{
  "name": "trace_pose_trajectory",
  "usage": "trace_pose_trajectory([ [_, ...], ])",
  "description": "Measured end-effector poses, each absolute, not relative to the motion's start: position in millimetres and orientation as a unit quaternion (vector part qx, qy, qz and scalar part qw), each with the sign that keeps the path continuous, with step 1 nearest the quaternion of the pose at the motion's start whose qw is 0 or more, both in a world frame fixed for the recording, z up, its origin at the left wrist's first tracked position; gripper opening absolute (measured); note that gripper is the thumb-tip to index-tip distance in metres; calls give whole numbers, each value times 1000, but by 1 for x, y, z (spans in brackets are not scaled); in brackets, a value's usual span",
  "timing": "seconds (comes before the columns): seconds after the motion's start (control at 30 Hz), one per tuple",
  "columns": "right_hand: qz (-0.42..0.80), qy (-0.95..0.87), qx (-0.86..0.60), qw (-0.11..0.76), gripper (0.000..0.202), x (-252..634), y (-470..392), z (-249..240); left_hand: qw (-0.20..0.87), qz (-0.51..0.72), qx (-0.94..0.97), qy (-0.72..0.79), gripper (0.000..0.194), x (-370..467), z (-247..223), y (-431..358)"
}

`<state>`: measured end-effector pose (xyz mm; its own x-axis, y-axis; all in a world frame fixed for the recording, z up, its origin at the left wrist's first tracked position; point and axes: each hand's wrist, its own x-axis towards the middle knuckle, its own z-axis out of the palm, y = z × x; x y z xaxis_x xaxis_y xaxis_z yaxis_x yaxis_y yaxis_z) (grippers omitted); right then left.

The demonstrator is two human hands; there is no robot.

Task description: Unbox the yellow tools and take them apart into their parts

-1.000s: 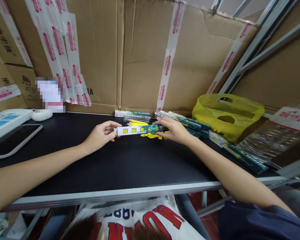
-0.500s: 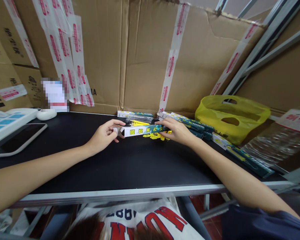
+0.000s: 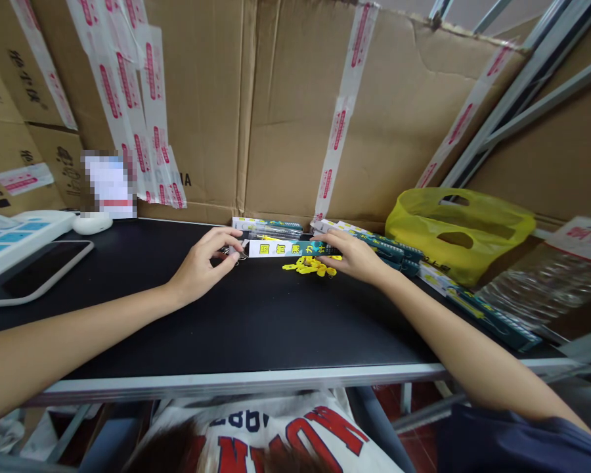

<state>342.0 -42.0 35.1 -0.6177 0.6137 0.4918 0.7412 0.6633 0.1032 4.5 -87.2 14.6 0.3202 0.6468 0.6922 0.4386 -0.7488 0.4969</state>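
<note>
A narrow white and teal box with yellow lettering lies across the middle of the view. Its right end is gripped by my right hand. At the box's left end, my left hand has its thumb and fingers curved round the end flap, close to some small metal rings. Yellow plastic pieces lie on the black table just in front of the box. Behind it are clear tubes and another narrow box.
More narrow boxes are stacked to the right, with one box nearer the right edge. Beyond stand a yellow bag and a clear plastic package. A phone, power strip and white case are left. Cardboard rises behind.
The box has levelled out, its left end a little higher and farther right. My left hand's fingers have shifted at the flap, which is now less visible. My right hand keeps its hold.
</note>
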Motion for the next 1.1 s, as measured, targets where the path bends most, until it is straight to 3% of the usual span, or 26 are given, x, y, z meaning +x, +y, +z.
trace_pose_trajectory([
  [0.2, -135, -890, -374, 225, 35, 341, -41, 33, 109, 449, 815, 350, 25, 4, 14, -85],
  [0.47, -84, -902, -355, 231, 38, 342, -40, 32, 119, 488, 789, 354, 20, 3, 10, -81],
  [0.7, -57, -907, -349, 229, 38, 341, -42, 33, 148, 507, 763, 372, 36, 2, 9, -79],
  [1.1, -110, -910, -330, 227, 37, 338, -48, 38, 134, 469, 779, 394, 29, 2, 10, -78],
])
